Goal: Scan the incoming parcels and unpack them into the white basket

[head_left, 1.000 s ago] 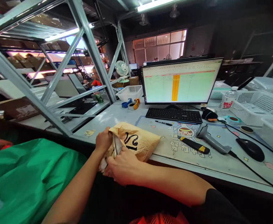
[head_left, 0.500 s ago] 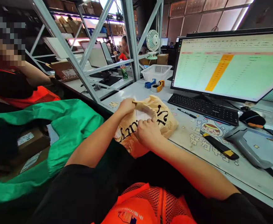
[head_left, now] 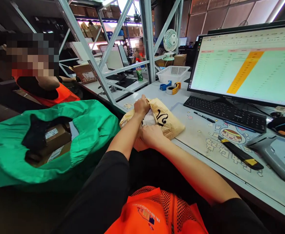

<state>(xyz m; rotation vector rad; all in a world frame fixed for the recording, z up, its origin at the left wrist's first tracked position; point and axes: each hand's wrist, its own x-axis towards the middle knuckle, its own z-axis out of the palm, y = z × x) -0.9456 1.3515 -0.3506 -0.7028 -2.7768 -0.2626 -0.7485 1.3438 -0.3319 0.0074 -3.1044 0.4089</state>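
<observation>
A yellow paper mailer bag point(head_left: 173, 125) with black lettering lies at the desk's front edge, its mouth torn open toward me. White material point(head_left: 149, 119) shows inside the opening. My left hand point(head_left: 142, 106) is closed on the far left rim of the mouth. Gripping the near rim, my right hand point(head_left: 152, 135) is a closed fist with knuckles up. The lower left part of the bag hangs past the desk edge, partly hidden by my forearms.
A green sack point(head_left: 96, 113) with cardboard boxes point(head_left: 57, 135) stands at my left. On the desk are a keyboard point(head_left: 225, 112), a pen point(head_left: 204, 117), a utility knife point(head_left: 241, 152), a scanner point(head_left: 274, 156), tape dispensers point(head_left: 173, 88) and a white basket point(head_left: 173, 74). A co-worker point(head_left: 47, 87) sits far left.
My left hand has moved along the rim, closer to my right hand, and the bag's mouth looks narrower. The view has turned left, so the surroundings sit further right.
</observation>
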